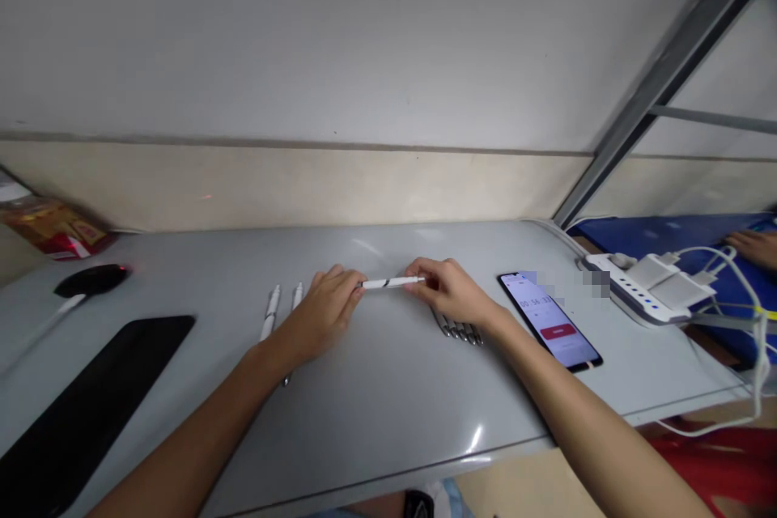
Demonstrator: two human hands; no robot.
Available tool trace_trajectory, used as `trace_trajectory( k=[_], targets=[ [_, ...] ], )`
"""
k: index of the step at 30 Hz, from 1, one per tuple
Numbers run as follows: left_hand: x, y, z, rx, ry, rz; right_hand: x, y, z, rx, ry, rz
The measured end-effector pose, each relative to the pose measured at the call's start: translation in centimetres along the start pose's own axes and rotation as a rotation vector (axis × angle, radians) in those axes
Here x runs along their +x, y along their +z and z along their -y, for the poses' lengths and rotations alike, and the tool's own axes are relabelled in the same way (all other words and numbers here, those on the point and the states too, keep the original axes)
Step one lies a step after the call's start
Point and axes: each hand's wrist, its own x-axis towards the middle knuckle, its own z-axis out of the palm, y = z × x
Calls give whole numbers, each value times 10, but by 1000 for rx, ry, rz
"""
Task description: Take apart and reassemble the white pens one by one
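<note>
Head view, sole entry: one white pen (385, 282), held roughly level above the grey desk (376, 421), between the two hands; left hand (331, 303), fingers closed about the pen's dark left end; right hand (452, 287), thumb and fingers in a narrow pinch at its right end; the mid-barrel, with a dark mark, bare between them.

Pens lying apart: a spaced pair of pens (271, 312) on the desk beside the left hand, partly covered by hand and forearm; a close row of pens (461, 332) under the right hand, only the silvery ends exposed, full count hidden.

State of progress, by judgement: one piece in hand, its handling apparently unfinished; the remainder parted into two lots; which lot is dealt with and which waits, cannot tell; whether the held pen is whole or has a part loosened, likewise too small to tell.

Surroundings: lit phone (549, 320) with a running-time display, right of the row; white power strip (631, 291), farther right; black slab (109, 396), far left.
</note>
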Motion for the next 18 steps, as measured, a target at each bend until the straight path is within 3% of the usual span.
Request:
trace_trajectory(
  k=[4, 11, 14, 18],
  targets=[
    [0, 2, 4, 3, 6, -11, -1, 0, 3, -37, 3, -18],
    [0, -7, 2, -154, -89, 46, -3, 2, 0, -200, -263, -101],
    [1, -10, -2, -217, -121, 91, -3, 5, 4, -312, -240, -106],
    [0, -6, -1, -114, -111, 13, -2, 12, 9, -401, -162, -76]
  ],
)
